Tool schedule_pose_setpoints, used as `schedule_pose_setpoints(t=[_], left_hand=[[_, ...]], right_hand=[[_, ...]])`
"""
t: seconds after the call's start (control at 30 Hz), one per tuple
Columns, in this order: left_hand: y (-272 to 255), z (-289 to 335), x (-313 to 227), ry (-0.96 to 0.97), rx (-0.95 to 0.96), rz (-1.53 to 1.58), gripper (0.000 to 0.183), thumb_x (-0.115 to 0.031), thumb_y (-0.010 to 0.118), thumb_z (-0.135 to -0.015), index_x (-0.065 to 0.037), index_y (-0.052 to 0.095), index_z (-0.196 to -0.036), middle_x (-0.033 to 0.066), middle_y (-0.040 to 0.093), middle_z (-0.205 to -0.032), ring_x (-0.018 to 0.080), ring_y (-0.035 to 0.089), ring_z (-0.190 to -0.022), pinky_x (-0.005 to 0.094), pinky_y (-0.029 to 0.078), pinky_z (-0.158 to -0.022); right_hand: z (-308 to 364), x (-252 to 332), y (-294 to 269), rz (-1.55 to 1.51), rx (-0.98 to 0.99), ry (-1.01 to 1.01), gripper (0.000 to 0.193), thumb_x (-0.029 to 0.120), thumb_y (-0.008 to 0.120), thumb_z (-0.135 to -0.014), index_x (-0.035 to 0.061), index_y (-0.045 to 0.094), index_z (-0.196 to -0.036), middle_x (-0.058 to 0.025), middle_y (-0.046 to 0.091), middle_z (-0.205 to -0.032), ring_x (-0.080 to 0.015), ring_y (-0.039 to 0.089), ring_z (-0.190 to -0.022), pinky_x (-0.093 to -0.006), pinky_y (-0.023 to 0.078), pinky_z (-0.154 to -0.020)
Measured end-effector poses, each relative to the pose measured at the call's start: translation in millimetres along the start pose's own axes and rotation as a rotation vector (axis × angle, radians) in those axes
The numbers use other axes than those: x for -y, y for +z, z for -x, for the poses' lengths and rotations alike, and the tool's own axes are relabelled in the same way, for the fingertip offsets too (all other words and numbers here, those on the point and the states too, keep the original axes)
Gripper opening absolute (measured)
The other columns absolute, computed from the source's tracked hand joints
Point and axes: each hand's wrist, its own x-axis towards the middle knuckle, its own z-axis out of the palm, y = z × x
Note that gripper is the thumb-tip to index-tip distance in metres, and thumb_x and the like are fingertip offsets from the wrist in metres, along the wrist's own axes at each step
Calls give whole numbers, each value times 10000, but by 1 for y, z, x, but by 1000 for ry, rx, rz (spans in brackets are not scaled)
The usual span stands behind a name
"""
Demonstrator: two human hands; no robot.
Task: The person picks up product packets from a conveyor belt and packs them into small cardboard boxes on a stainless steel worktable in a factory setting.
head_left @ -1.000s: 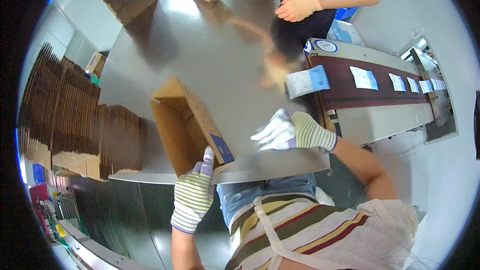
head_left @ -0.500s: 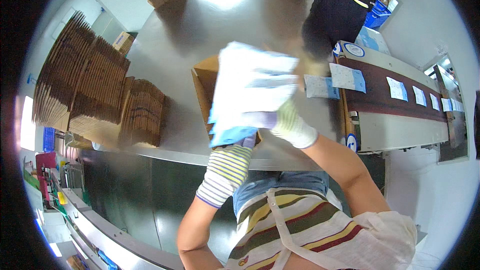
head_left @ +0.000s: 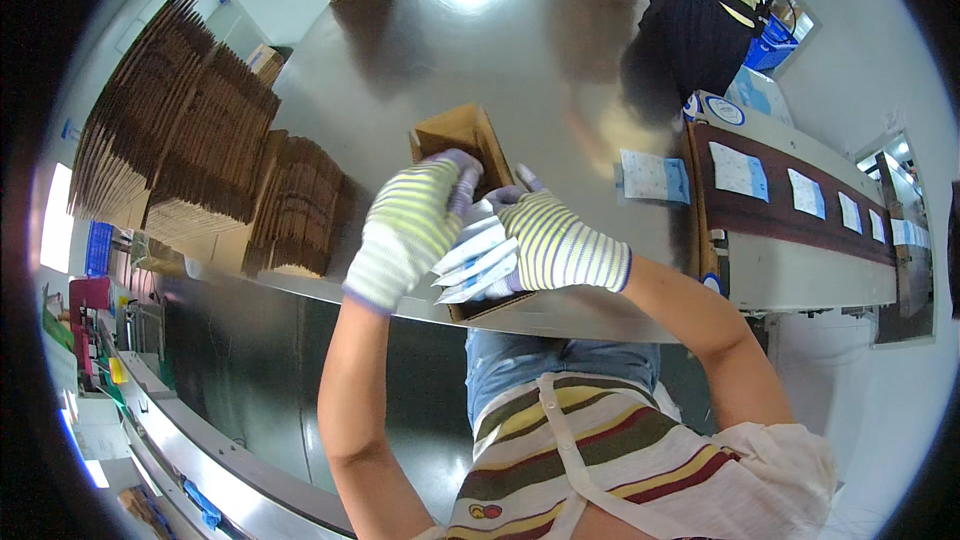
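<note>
An open brown cardboard box (head_left: 447,127) stands near the table's front edge. A stack of white and light-blue flat packets (head_left: 478,265) sits on edge, partly down in its near end. My left hand (head_left: 412,218), in a striped knit glove with purple fingertips, closes on the stack's left side, fingers reaching into the box. My right hand (head_left: 565,242), gloved alike, grips the right side over the box wall, with one finger sticking up. The fingertips inside the box are partly hidden.
Tall stacks of flattened cardboard boxes (head_left: 185,120) stand at the left. At the right, a conveyor (head_left: 790,225) carries spaced packets, and a loose packet (head_left: 655,178) lies by its end. A person in dark trousers (head_left: 690,35) stands at the far right.
The packet stack, held flat above the box before, is now lower and on edge in it. My left hand has come up from under the stack to its left side.
</note>
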Motion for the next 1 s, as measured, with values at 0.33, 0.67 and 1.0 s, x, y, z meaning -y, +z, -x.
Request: schedule_pose_setpoints(t=[0.33,0.67,1.0], left_hand=[[54,-21,-9,-203,976,-543,285,-228,491,-869,-103,689,-1032,146,660,-1053,302,623,-1012,404,497,-842],[78,23,43,95,1017,-156,259,-296,497,-875,-129,678,-954,165,658,-937,340,615,-902,394,499,-774],[53,42,-17,90,616,-264,310,-301,543,-829,-9,623,-761,218,610,-710,377,607,-688,449,485,-659]], right_hand=[[42,27,-1,254,-188,-36,955,557,776,-577,13,430,-1281,-258,357,-1365,-477,291,-1290,-554,228,-1087],[39,38,24,173,-236,-62,1139,435,819,-544,-18,231,-1408,-261,292,-1420,-398,277,-1336,-518,164,-1124],[52,-50,-59,88,-141,44,820,513,675,-760,-17,400,-1323,-270,472,-1279,-380,462,-1204,-452,366,-1025]])
